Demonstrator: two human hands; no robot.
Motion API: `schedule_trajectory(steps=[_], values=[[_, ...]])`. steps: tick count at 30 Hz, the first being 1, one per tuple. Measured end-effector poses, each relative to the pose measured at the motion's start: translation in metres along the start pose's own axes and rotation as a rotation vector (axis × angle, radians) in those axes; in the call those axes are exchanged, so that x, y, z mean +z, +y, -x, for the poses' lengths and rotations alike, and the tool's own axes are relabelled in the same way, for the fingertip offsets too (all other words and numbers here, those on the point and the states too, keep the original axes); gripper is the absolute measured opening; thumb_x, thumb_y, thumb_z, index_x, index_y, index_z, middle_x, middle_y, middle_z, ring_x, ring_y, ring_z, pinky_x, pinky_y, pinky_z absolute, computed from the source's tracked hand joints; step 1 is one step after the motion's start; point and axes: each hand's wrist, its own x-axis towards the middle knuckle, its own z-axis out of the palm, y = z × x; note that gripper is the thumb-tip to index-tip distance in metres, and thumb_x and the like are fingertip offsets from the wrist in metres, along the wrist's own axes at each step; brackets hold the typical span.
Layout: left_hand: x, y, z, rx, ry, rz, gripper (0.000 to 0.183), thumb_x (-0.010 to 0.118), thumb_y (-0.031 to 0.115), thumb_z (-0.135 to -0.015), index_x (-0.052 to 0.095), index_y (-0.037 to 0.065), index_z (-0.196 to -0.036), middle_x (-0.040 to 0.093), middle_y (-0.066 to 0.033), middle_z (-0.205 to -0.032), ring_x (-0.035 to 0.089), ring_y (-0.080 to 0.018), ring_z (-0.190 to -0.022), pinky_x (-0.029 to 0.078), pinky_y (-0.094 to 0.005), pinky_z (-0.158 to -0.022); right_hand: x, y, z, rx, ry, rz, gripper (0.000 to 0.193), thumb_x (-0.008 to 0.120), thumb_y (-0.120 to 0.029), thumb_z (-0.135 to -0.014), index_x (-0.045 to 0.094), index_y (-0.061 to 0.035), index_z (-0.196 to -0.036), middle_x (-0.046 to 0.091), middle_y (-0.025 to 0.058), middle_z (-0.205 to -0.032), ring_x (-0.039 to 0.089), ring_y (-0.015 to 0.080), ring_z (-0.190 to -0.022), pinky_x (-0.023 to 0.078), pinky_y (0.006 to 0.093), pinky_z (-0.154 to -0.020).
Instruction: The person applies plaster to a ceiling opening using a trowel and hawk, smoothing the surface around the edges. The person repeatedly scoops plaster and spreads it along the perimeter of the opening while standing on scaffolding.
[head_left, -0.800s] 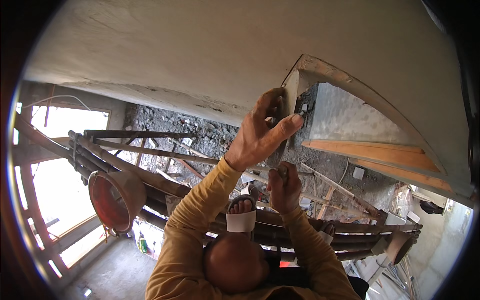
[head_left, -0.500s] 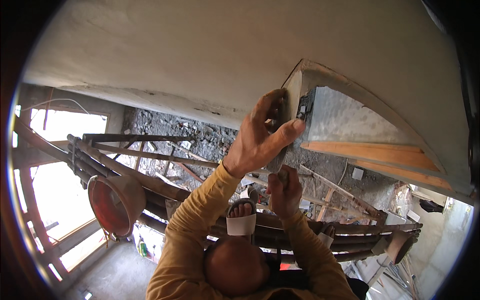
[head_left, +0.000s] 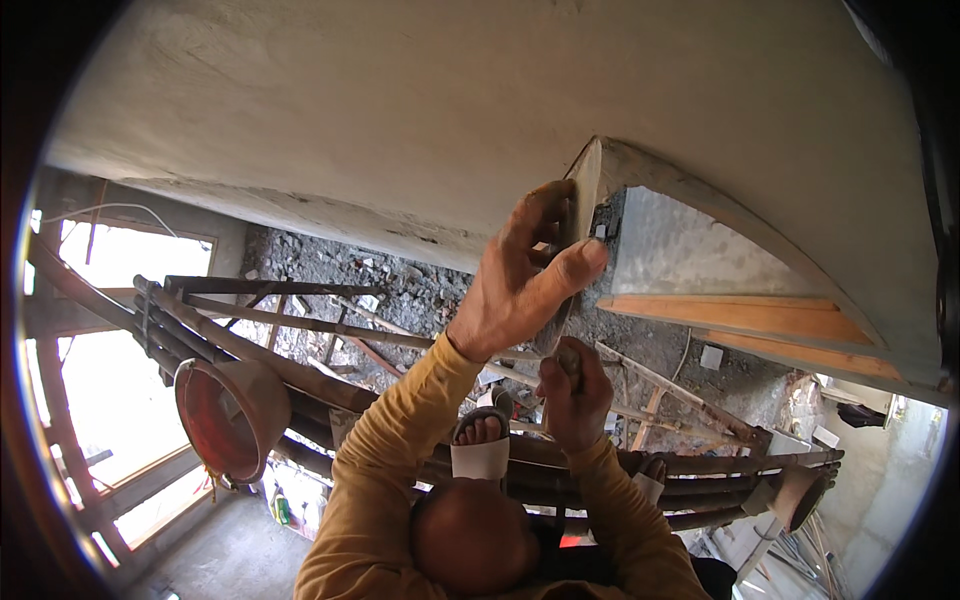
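Note:
Bent round a flat, grey, mortar-smeared trowel (head_left: 556, 335), my left hand (head_left: 500, 290) has its fingers along one side and its thumb out on the other. My right hand (head_left: 577, 392) is below it, closed in a fist round the trowel's lower end, where a stub of handle shows. The blade stands steeply along the pale plastered edge (head_left: 592, 178) at the corner of an arched opening. Part of the blade is behind my left fingers, so its contact with the edge is hidden.
My sandalled foot (head_left: 481, 440) stands on a scaffold of bamboo poles (head_left: 330, 385). An orange-brown bucket (head_left: 232, 415) hangs at the left, another bucket (head_left: 797, 495) at the right. Timber boards (head_left: 740, 315) line the opening. Far below lies rubble-strewn ground (head_left: 400, 300).
The corner of the opening sits slightly lower in view. My right hand is a little lower and further right; my left hand keeps nearly the same place on the trowel.

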Motion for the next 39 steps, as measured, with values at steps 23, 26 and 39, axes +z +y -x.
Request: schedule_trajectory(steps=[23, 26, 39], values=[[0.004, -0.003, 0.001, -0.036, -0.032, 0.022, 0.064, 0.066, 0.038, -0.087, 0.045, -0.003, -0.132, 0.057, -0.0115, -0.117, 0.055, -0.0142, -0.096, 0.047, -0.0281, -0.082, 0.002, 0.004, 0.004, 0.028, 0.038, 0.032, 0.031, 0.064, -0.019, -0.088, 0.058, -0.0008, -0.112, 0.064, 0.0068, -0.08, 0.058, 0.0116, -0.066, 0.049, 0.0277, -0.061], [0.004, -0.003, 0.003, -0.052, -0.003, -0.008, 0.063, 0.066, 0.037, -0.087, 0.045, -0.003, -0.131, 0.058, -0.0106, -0.116, 0.055, -0.0131, -0.095, 0.047, -0.0268, -0.082, 0.0, 0.003, 0.005, 0.043, 0.032, -0.007, 0.032, 0.064, -0.021, -0.088, 0.058, -0.0006, -0.112, 0.064, 0.0078, -0.081, 0.058, 0.0122, -0.068, 0.048, 0.0278, -0.063], [0.002, 0.003, -0.001, 0.039, 0.004, 0.017, 0.082, 0.068, 0.047, -0.084, 0.038, -0.014, -0.131, 0.056, -0.024, -0.111, 0.057, -0.0243, -0.103, 0.05, -0.0335, -0.084, -0.001, -0.003, 0.0, 0.007, 0.016, 0.026, 0.033, 0.065, -0.02, -0.087, 0.058, -0.0008, -0.113, 0.064, 0.0079, -0.083, 0.058, 0.0122, -0.072, 0.049, 0.0282, -0.066]])
